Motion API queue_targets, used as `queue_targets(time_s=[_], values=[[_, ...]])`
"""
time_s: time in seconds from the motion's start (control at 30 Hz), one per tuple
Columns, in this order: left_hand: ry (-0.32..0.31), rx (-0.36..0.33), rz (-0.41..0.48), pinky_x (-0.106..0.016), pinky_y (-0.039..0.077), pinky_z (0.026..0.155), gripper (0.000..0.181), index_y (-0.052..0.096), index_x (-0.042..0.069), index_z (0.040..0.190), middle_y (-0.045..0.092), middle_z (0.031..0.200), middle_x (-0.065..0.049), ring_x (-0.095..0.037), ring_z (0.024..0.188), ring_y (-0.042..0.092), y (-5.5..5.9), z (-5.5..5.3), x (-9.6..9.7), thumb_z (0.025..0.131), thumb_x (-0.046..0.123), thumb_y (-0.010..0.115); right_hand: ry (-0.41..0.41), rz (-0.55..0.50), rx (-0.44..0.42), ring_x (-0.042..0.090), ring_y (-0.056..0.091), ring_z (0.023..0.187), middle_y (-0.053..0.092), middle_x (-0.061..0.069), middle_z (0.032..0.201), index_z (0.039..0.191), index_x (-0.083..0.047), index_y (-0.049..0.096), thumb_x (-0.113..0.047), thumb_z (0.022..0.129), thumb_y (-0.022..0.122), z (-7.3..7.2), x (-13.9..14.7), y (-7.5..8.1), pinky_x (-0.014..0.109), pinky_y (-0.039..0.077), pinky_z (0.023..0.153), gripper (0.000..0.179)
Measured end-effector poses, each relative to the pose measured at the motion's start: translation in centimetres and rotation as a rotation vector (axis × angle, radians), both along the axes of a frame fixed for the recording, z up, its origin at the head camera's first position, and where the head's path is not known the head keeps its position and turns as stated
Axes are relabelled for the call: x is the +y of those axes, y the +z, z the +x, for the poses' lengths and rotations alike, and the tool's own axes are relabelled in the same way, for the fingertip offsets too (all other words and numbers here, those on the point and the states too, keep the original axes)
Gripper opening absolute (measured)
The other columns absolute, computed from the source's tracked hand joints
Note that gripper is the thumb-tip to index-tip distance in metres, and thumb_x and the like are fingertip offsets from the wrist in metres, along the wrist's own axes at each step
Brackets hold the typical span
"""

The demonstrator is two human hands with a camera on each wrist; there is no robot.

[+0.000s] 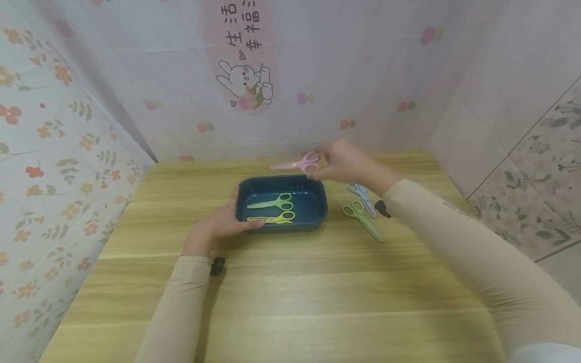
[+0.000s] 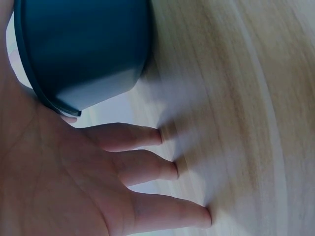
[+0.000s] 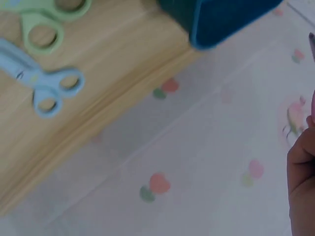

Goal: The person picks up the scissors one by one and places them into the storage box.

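Pink scissors (image 1: 297,165) are pinched by the handles in my right hand (image 1: 342,161), above the bin's back rim, blades pointing left. A dark teal bin (image 1: 295,228) stands on the table. Inside lie light green scissors (image 1: 271,203) and, nearer its front, yellow scissors (image 1: 278,219). My left hand (image 1: 222,222) rests against the bin's left front corner, its thumb over the front rim. In the left wrist view, three of its fingers (image 2: 147,167) are straight, with their tips at the tabletop. Only part of the right hand shows in the right wrist view.
Right of the bin, blue scissors (image 1: 363,194) and green scissors (image 1: 360,218) lie close together on the wooden table (image 1: 308,297). A patterned cloth (image 1: 381,75) hangs behind the table's back edge. Flowered sheets line both sides.
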State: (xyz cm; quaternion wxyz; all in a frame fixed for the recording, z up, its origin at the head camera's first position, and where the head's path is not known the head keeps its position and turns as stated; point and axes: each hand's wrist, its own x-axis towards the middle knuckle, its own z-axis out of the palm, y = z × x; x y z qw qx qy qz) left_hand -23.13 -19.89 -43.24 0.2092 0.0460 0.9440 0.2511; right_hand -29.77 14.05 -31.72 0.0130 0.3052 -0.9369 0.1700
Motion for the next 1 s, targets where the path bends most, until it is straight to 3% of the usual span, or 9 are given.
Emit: queue_targets(time_s=[0.07,0.2,0.4,0.57,0.8,1.0], values=[[0.003,0.003,0.001,-0.065,0.041,0.121,0.146,-0.025,0.021,0.168,0.028,0.171,-0.034,-0.053,0.153,0.041,0.0,0.0,0.0,0.077,0.092,0.065,0.0,0.02,0.012,0.014,0.04,0.057,0.069,0.003,0.079,0.137,-0.011,0.071,-0.045,0.087,0.085,0.3,-1.0,-0.4,0.031,0.034,0.057,0.062],[0.005,0.006,0.001,-0.065,0.042,0.121,0.146,-0.024,0.02,0.168,0.03,0.17,-0.035,-0.053,0.151,0.043,0.0,-0.1,-0.2,0.077,0.093,0.064,0.004,0.051,0.05,0.018,0.052,0.064,0.074,0.006,0.087,0.125,-0.007,0.073,-0.046,0.086,0.086,0.8,-2.9,-1.4,0.031,0.042,0.061,0.056],[-0.003,0.004,0.01,-0.063,0.043,0.121,0.146,-0.024,0.021,0.168,0.032,0.169,-0.033,-0.052,0.149,0.047,0.0,-0.2,-0.1,0.077,0.092,0.064,0.006,0.024,-0.028,0.019,0.062,0.079,0.072,0.006,0.102,0.124,-0.01,0.076,-0.048,0.088,0.085,1.3,-5.1,-2.7,0.032,0.051,0.068,0.053],[-0.003,-0.004,0.006,-0.064,0.042,0.121,0.144,-0.025,0.022,0.168,0.03,0.171,-0.031,-0.052,0.151,0.044,0.1,0.0,0.0,0.078,0.092,0.063,0.037,0.007,-0.082,0.015,0.074,0.085,0.08,0.003,0.101,0.119,-0.009,0.076,-0.042,0.088,0.086,1.7,-6.5,-3.8,0.03,0.061,0.075,0.047],[0.001,-0.01,0.025,-0.063,0.039,0.123,0.143,-0.026,0.022,0.167,0.026,0.173,-0.031,-0.051,0.154,0.04,0.1,0.0,0.2,0.08,0.089,0.065,-0.058,0.038,-0.128,0.013,0.061,0.068,0.074,0.0,0.085,0.097,-0.011,0.076,-0.044,0.088,0.084,2.4,-8.6,-4.6,0.027,0.049,0.062,0.035],[-0.009,0.003,0.018,-0.063,0.042,0.121,0.145,-0.025,0.02,0.168,0.03,0.17,-0.034,-0.052,0.151,0.045,0.1,0.0,0.1,0.079,0.09,0.065,-0.126,0.086,-0.17,0.01,0.054,0.062,0.07,-0.003,0.081,0.083,-0.016,0.075,-0.044,0.089,0.082,2.9,-10.0,-5.4,0.024,0.043,0.055,0.029]])
